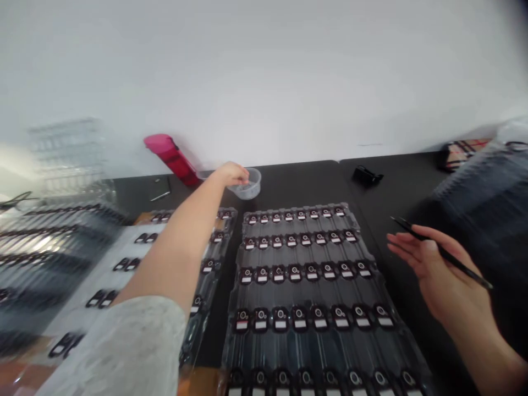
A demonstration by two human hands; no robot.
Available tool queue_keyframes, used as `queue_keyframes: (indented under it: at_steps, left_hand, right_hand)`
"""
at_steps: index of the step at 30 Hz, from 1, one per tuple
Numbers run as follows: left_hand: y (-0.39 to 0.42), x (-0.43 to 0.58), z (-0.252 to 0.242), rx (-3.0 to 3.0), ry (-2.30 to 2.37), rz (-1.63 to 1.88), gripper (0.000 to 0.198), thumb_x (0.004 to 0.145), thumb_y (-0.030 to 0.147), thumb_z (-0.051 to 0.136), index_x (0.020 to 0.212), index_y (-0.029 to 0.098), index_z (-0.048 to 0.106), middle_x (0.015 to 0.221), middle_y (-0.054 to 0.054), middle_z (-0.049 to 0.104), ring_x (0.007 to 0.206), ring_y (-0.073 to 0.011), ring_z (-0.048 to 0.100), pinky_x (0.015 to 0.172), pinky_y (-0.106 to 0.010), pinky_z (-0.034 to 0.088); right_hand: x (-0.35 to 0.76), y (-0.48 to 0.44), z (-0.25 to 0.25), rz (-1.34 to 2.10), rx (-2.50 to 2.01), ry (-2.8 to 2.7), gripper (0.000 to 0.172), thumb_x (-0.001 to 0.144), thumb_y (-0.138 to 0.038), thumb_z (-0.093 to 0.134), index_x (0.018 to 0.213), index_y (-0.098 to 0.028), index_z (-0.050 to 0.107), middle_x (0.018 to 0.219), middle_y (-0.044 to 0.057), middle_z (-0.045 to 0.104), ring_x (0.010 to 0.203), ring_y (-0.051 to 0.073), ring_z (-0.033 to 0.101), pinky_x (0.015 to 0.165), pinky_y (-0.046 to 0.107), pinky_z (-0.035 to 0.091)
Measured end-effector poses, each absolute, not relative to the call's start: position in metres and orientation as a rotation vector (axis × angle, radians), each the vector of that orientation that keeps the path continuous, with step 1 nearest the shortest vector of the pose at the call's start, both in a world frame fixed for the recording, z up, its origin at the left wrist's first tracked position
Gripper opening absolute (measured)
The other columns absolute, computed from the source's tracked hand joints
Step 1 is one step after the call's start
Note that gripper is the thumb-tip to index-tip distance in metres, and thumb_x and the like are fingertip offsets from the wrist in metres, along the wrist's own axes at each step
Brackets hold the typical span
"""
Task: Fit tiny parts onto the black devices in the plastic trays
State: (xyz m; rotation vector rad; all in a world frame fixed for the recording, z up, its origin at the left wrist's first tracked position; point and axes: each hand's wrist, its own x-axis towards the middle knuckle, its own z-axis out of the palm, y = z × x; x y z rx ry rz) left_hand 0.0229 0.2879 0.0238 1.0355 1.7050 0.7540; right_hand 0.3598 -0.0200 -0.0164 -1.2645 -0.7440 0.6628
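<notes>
My left hand reaches across to a round clear plastic tub, its fingers drawn together over the tub's opening. Whatever lies between those fingertips is too small to make out. In my right hand are black tweezers, resting between thumb and index finger with the tips pointing left; the other fingers extend. Between my arms lies a clear plastic tray with rows of small black parts, each bearing a ring and a white rectangle. Behind my left forearm, a second tray with similar parts is partly hidden.
A stack of filled trays stands at the left, another stack of clear trays at the right. Along the wall are a pink and red pouch, a phone-like flat object, a black clip-like object and a checked pouch.
</notes>
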Motion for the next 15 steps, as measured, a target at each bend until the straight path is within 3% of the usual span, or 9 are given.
queue_keyframes:
  at_steps: [9,15]
  left_hand:
    - [0.287,0.024,0.023,0.558,1.462,0.990,0.023,0.076,-0.008,0.046,0.075,0.013,0.054,0.062,-0.002,0.051,0.053,-0.0094,0.052,0.045,-0.017,0.046]
    - [0.286,0.020,0.020,0.369,1.318,1.055,0.014,0.079,0.002,0.049,0.073,0.015,0.049,0.057,-0.001,0.049,0.048,-0.0100,0.051,0.038,-0.016,0.041]
  right_hand:
    - [0.362,-0.022,-0.025,0.634,-1.291,-0.754,0.027,0.082,-0.037,0.063,0.103,-0.020,0.063,0.089,0.007,0.069,0.092,0.026,0.069,0.096,0.048,0.050]
    - [0.365,-0.018,-0.030,0.633,-1.273,-0.750,0.026,0.080,-0.037,0.065,0.101,-0.022,0.064,0.088,0.007,0.069,0.091,0.026,0.069,0.098,0.053,0.047]
